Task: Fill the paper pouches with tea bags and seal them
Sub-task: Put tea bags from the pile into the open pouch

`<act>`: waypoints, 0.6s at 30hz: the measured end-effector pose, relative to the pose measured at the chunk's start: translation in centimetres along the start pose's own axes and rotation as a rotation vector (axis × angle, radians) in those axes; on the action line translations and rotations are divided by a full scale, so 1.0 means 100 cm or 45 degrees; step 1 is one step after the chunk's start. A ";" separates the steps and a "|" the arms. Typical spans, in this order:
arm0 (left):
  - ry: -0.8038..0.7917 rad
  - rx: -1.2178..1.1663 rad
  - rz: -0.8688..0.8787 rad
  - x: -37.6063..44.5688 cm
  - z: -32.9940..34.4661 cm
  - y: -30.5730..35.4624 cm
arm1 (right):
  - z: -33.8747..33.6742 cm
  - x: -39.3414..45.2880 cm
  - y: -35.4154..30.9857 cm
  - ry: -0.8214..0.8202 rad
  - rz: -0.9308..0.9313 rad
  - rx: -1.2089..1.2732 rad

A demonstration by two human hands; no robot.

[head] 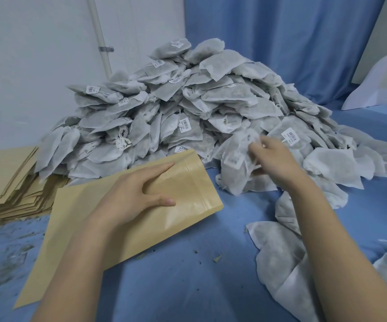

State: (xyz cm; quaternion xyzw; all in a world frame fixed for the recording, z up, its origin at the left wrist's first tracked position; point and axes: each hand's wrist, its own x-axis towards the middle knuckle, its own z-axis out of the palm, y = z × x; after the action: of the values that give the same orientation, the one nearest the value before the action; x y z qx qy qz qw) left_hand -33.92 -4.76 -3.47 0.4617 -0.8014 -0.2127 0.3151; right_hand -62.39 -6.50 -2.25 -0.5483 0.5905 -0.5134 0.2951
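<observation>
A tan paper pouch lies tilted on the blue cloth, its open mouth toward the heap. My left hand holds it near the zip strip, thumb on top and fingers along its upper edge. A big heap of white tea bags rises behind. My right hand grips one tea bag at the heap's front edge, fingers curled into its fabric.
A stack of flat tan pouches sits at the left by the white wall. Loose tea bags lie under my right forearm and at the right edge. Tea crumbs litter the blue cloth at lower left.
</observation>
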 end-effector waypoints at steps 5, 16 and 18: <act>0.017 -0.035 -0.016 0.000 -0.001 0.001 | 0.001 -0.005 -0.009 -0.165 0.177 0.698; -0.089 -0.061 0.198 0.003 0.011 0.025 | 0.040 -0.018 -0.006 -0.427 0.008 -0.150; -0.142 -0.061 0.217 0.004 0.016 0.027 | 0.049 -0.023 -0.007 -0.409 -0.111 -0.193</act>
State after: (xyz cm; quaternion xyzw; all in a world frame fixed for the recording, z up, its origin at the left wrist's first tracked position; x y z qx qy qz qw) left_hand -36.81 -3.71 -2.81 0.3717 -0.8487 -0.2297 0.2981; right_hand -57.18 -5.66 -3.57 -0.6690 0.5485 -0.3855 0.3210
